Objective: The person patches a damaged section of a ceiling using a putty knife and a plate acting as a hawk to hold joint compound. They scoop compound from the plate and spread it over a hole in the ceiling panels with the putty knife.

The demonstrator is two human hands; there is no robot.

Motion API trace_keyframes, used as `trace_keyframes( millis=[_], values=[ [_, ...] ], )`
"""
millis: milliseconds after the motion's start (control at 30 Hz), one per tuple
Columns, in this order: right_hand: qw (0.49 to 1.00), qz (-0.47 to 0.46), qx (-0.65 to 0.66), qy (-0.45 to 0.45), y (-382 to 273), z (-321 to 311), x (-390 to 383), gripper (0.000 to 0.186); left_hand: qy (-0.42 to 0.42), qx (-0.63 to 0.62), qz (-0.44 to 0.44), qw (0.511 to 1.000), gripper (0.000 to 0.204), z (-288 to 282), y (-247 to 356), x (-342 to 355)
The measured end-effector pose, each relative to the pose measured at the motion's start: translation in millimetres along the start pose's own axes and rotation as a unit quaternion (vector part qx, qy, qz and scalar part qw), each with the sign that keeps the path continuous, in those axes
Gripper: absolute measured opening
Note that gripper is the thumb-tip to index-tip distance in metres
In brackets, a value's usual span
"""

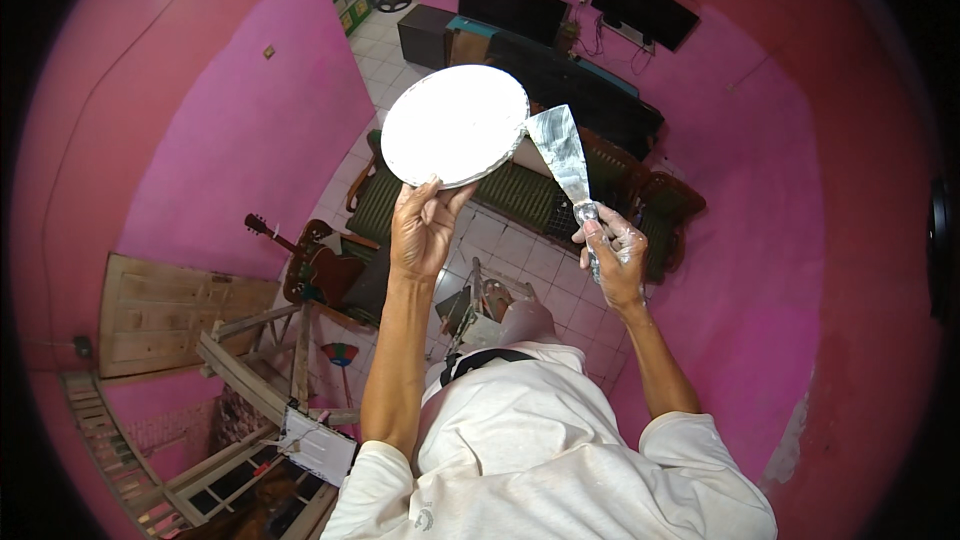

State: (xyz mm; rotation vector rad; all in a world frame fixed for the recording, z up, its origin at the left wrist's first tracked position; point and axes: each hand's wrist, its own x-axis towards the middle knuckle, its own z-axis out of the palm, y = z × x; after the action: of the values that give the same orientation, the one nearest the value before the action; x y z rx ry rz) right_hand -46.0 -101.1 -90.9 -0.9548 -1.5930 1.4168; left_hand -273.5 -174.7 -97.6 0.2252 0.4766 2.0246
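Note:
My left hand (428,225) grips the near rim of a round white disc-like piece (455,127), perhaps a lid or plate; its bright face shows no detail. In my right hand (618,252) is a putty knife, its handle wrapped by my fingers. The wide metal blade (562,152) points up and away, smeared with whitish material. One corner of the blade is at the right rim of the white disc; whether they touch I cannot tell. Whitish smears mark my right fingers too.
Far below stand a green cushioned bench (500,190), a guitar (318,265) and two dark screens (643,8). At lower left are a wooden frame (245,380) and a wooden door (185,315). Pink walls (740,220) rise on both sides above a tiled floor (545,260).

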Motion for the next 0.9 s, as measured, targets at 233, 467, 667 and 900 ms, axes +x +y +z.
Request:
trace_keyframes(
  millis=[233,467,667,900],
  values=[
    [0.999,0.005,-0.010,-0.038,0,-13,14,0.031,-0.008,-0.002,0.014,1.000,0.038,6,-18,30],
    [0.992,0.078,0.059,-0.074,-6,-17,16,0.030,-0.005,0.024,0.013,1.000,0.038,13,-31,46],
    [0.973,-0.152,-0.173,0.025,-7,-19,11,0.030,0.007,0.040,-0.003,0.999,0.040,13,-31,21],
    [0.819,-0.359,-0.446,0.038,-3,-31,-11,0.033,-0.008,0.036,0.007,0.999,0.034,17,-34,13]
  ],
)
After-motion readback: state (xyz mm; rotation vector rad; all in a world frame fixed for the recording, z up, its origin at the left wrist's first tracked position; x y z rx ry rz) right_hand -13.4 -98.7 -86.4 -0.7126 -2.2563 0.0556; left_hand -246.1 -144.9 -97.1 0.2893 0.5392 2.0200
